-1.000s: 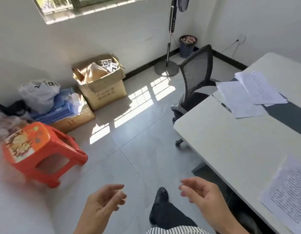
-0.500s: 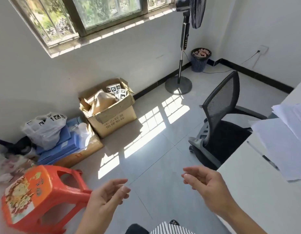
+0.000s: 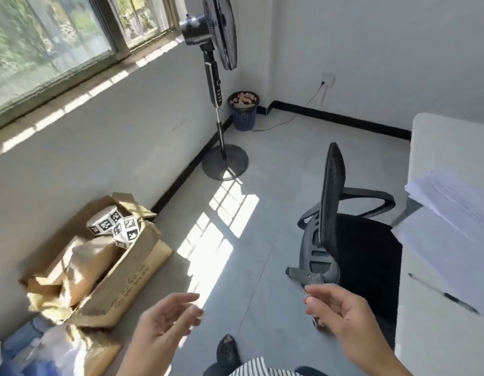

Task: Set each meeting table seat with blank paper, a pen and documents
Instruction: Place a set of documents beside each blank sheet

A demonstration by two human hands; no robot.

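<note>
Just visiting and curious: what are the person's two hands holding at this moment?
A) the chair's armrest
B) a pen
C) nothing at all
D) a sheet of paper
C: the left hand and the right hand are both in the air over the floor, fingers loosely curled and empty, while the pen lies on the white table beside the papers.

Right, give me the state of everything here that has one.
left hand, open, empty.
right hand, open, fingers loosely curled, empty.
cardboard box, flaps open, stuffed.
office chair, unoccupied, facing the table.
fan, upright; running or not, cannot tell.
waste basket, full.
papers, stacked on the table.
pen, lying flat beside the papers.
wall socket, cable plugged in.
</note>
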